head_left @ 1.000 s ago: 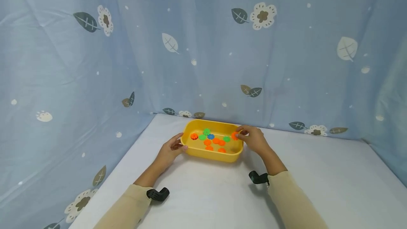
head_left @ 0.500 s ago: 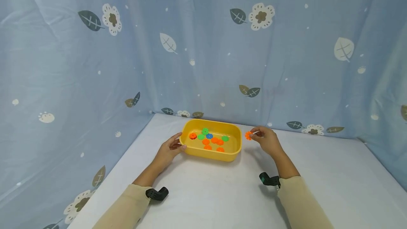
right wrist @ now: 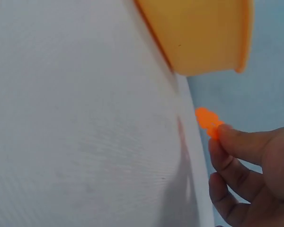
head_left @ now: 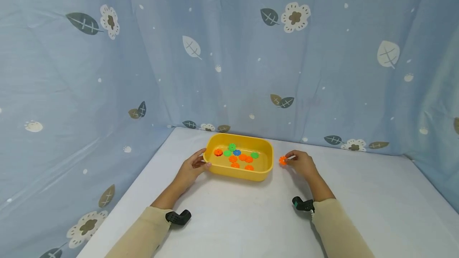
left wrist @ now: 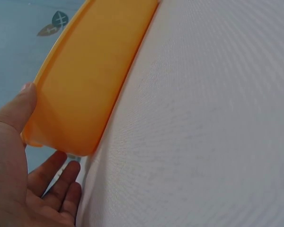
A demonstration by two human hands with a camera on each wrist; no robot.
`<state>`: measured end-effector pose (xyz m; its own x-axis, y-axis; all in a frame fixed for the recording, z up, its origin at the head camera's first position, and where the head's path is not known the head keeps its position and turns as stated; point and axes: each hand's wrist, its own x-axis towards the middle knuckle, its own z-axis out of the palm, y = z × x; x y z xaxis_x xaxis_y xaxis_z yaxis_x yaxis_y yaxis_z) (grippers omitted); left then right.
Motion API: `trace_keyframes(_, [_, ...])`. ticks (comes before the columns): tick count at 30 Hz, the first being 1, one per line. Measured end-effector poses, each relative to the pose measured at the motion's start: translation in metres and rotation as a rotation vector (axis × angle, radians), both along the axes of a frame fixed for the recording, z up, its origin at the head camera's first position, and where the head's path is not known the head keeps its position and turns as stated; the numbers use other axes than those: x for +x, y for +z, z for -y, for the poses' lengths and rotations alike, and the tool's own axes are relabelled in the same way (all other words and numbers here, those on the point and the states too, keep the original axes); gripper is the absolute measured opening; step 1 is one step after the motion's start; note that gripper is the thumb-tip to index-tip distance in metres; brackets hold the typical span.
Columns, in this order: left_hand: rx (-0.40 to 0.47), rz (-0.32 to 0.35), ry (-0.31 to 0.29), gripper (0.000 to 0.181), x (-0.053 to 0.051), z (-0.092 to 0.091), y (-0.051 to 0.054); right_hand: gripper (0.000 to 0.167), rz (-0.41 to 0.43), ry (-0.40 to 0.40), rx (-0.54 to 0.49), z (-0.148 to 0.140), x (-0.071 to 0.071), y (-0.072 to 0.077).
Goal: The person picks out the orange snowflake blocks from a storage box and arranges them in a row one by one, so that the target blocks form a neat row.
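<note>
A yellow plastic bin (head_left: 236,174) stands on the white table, holding several small notched discs in orange, green and blue. My left hand (head_left: 190,173) grips its left end, the thumb on the rim and the fingers at the end wall; the left wrist view shows this hand (left wrist: 33,165) at the bin's corner (left wrist: 85,85). To the right of the bin, my right hand (head_left: 302,164) pinches an orange notched disc (head_left: 282,161) between thumb and fingertips. In the right wrist view the disc (right wrist: 207,118) sticks out from the fingertips, apart from the bin.
Inside the bin lie a blue disc (head_left: 237,152), a green disc (head_left: 254,155) and several orange ones. A blue patterned curtain (head_left: 229,71) hangs behind the white tabletop (head_left: 244,218). Each wrist wears a black device.
My right hand has carried the orange disc out over the bin's right rim and then slightly down towards the table. The left hand keeps its hold on the bin.
</note>
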<state>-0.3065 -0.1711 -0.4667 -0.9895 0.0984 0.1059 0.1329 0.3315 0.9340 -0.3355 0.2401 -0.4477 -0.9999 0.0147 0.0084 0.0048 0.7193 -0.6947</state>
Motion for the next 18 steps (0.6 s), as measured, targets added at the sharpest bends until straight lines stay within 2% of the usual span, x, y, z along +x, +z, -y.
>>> trace_keyframes(4, [-0.010,-0.005,0.003,0.068,0.000,0.000,-0.002,0.022,0.039,-0.017,0.018,0.001,-0.002,-0.007])
trace_keyframes(9, [-0.009,-0.006,0.000,0.068,0.000,0.001,-0.005,0.023,0.049,-0.028,0.055,0.001,-0.005,-0.012])
trace_keyframes(18, [-0.014,-0.014,-0.005,0.069,-0.002,0.002,-0.006,0.029,0.029,-0.023,0.134,0.002,-0.004,-0.011])
